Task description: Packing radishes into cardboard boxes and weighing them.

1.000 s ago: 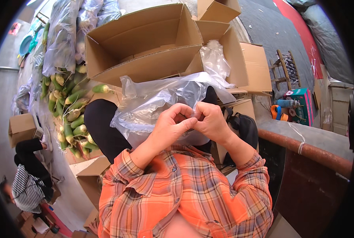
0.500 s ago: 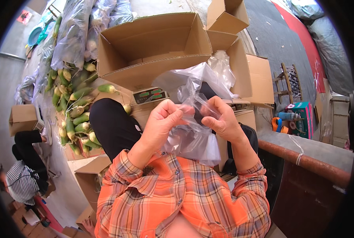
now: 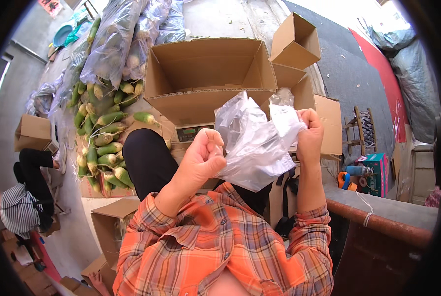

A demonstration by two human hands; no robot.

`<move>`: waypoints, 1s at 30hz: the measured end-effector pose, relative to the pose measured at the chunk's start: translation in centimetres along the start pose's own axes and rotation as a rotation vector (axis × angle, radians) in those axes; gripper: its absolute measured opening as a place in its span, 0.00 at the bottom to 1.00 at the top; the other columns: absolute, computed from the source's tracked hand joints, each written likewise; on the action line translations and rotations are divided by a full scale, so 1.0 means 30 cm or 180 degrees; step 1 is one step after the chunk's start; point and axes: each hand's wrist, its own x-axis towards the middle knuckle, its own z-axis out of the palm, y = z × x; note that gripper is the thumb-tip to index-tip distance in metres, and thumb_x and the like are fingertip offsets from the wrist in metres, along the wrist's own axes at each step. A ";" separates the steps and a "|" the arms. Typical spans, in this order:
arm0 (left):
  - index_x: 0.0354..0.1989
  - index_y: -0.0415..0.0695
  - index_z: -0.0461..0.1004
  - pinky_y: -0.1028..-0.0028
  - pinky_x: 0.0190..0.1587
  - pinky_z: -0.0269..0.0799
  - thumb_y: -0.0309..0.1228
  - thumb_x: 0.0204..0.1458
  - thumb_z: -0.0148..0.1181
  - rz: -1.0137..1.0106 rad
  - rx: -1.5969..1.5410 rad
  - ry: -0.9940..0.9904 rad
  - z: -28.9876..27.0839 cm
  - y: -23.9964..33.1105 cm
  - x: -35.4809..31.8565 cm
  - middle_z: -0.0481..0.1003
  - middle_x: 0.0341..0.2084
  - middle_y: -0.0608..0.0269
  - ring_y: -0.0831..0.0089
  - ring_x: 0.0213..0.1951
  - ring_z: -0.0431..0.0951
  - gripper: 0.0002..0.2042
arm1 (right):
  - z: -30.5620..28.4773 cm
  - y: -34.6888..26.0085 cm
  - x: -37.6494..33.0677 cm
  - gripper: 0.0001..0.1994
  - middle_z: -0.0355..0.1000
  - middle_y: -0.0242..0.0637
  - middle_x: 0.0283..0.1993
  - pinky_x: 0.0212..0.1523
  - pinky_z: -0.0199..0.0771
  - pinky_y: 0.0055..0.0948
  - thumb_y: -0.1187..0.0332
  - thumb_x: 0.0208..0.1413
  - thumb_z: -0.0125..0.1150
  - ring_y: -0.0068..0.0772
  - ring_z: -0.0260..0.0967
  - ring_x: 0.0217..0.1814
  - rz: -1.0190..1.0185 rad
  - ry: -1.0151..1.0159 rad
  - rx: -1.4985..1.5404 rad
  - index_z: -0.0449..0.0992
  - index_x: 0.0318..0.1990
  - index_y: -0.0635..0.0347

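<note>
A clear plastic bag (image 3: 255, 148) is spread, crumpled, between my two hands in front of my chest. My right hand (image 3: 310, 135) grips its upper right edge with closed fingers. On the other side, my left hand (image 3: 203, 157) has curled fingers pinched at the bag's left edge; the exact grip is partly hidden. Beyond the bag stands a large open cardboard box (image 3: 208, 106), with bare cardboard showing inside. A digital scale (image 3: 191, 133) peeks out below that box, partly covered by my left hand.
Green-and-white radishes (image 3: 109, 135) lie heaped at the left, with bagged ones (image 3: 114, 42) behind. Smaller cardboard boxes (image 3: 295, 42) stand at the right. A stool (image 3: 361, 130), an orange tape roll (image 3: 346, 181) and a rust-coloured rail (image 3: 378, 219) are farther right. Another person (image 3: 20, 209) sits far left.
My hands have moved apart, the right one going up and to the right. The bag, bunched between them before, is now spread wider. The whole view has shifted slightly.
</note>
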 end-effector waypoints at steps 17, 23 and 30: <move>0.61 0.43 0.53 0.59 0.60 0.49 0.32 0.34 0.68 0.1940 0.4580 0.1224 -0.045 0.196 -0.005 0.53 0.57 0.49 0.53 0.60 0.52 0.42 | 0.011 -0.267 -0.028 0.20 0.62 0.22 0.21 0.15 0.45 0.17 0.49 0.56 0.51 0.11 0.49 0.16 0.0385 -0.0137 0.0325 0.69 0.29 0.59; 0.57 0.44 0.61 0.55 0.59 0.49 0.36 0.34 0.66 0.2502 0.4993 0.0981 0.153 0.106 0.044 0.62 0.53 0.55 0.56 0.56 0.59 0.36 | 0.133 -0.378 -0.106 0.17 0.66 0.32 0.21 0.21 0.59 0.23 0.56 0.56 0.52 0.28 0.62 0.20 -0.0429 -0.1421 -0.0496 0.69 0.27 0.63; 0.44 0.43 0.71 0.67 0.37 0.66 0.23 0.43 0.50 0.1681 0.6303 0.2309 -0.110 0.296 0.096 0.74 0.31 0.58 0.61 0.35 0.75 0.16 | 0.039 -0.327 -0.010 0.12 0.72 0.45 0.32 0.32 0.70 0.39 0.78 0.46 0.46 0.48 0.71 0.32 -0.1119 -0.1129 -0.3631 0.72 0.38 0.57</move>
